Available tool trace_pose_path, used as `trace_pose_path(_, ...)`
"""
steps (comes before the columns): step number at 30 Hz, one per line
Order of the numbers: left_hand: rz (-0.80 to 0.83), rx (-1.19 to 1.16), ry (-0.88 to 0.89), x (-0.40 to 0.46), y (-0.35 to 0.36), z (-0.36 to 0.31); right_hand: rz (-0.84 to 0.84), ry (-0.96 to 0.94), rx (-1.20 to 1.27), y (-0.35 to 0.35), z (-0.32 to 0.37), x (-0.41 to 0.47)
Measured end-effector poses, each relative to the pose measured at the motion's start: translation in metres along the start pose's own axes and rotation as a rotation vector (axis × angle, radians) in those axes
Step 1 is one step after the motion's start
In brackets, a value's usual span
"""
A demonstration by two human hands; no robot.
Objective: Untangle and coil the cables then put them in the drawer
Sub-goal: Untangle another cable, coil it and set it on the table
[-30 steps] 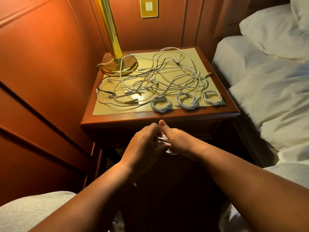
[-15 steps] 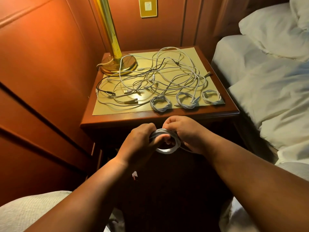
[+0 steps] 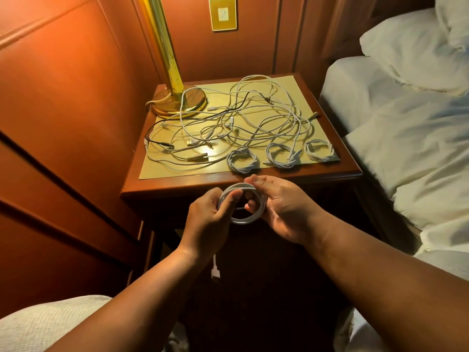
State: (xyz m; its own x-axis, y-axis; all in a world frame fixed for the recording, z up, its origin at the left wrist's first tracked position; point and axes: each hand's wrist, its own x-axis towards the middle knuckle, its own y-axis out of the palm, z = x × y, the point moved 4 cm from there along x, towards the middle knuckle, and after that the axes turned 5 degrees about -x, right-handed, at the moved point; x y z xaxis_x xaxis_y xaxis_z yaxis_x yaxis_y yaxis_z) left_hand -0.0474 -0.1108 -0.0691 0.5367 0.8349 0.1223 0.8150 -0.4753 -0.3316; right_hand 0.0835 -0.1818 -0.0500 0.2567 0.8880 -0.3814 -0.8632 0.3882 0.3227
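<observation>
A white cable coil (image 3: 245, 219) hangs in the air just in front of the nightstand (image 3: 177, 186). My left hand (image 3: 210, 219) grips its left side, thumb over the loops. My right hand (image 3: 281, 209) holds the right side with fingers curled through the ring. One loose plug end (image 3: 215, 271) dangles below my left wrist. On the nightstand top lie three finished white coils (image 3: 242, 162) (image 3: 281, 154) (image 3: 319, 150) in a row near the front edge. Behind them spreads a tangle of white and black cables (image 3: 243, 118). The drawer is hidden in the dark front.
A brass lamp (image 3: 175, 97) stands at the nightstand's back left, one cable looped round its base. A bed with white sheets and pillows (image 3: 406, 110) runs along the right. Padded wood wall panels close the left side, with a brass switch plate (image 3: 223, 13) behind.
My hands have spread apart and risen slightly, opening the bundle from a tight clasp into a visible round coil. The plug end now hangs lower beneath my left wrist.
</observation>
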Motion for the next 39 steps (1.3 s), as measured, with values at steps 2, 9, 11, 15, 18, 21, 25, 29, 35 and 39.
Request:
trace_pose_path(2,0.043,0.018,-0.001,-0.001,0.002,0.0,-0.057,-0.034,-0.121,-0.002,0.0,0.0)
trace_pose_path(9,0.089,0.058,0.036,0.002,-0.001,-0.003,-0.037,-0.106,-0.192,0.002,0.003,-0.001)
trace_pose_path(11,0.084,0.091,0.063,0.002,-0.002,-0.003,-0.02,-0.103,-0.199,0.003,0.004,-0.002)
trace_pose_path(15,0.072,0.133,0.088,0.002,-0.001,-0.003,-0.032,-0.105,-0.197,0.002,0.003,-0.002)
trace_pose_path(18,0.076,0.04,0.053,0.002,0.001,-0.007,-0.04,-0.112,-0.195,0.001,0.003,-0.001)
trace_pose_path(21,0.162,-0.193,-0.012,0.003,0.003,-0.007,-0.042,-0.098,-0.228,-0.001,0.001,0.001)
trace_pose_path(25,0.263,-0.419,-0.189,0.003,0.006,-0.01,-0.041,-0.125,-0.325,-0.001,0.005,0.001)
trace_pose_path(29,0.288,-0.461,-0.304,0.004,0.007,-0.003,-0.028,-0.156,-0.446,-0.002,0.009,0.001)
trace_pose_path(35,0.26,-0.519,-0.341,0.004,0.007,0.001,-0.031,-0.124,-0.453,-0.002,0.009,0.003)
trace_pose_path(39,0.281,-0.537,-0.304,0.004,0.008,0.002,-0.038,-0.081,-0.372,-0.003,0.006,0.004)
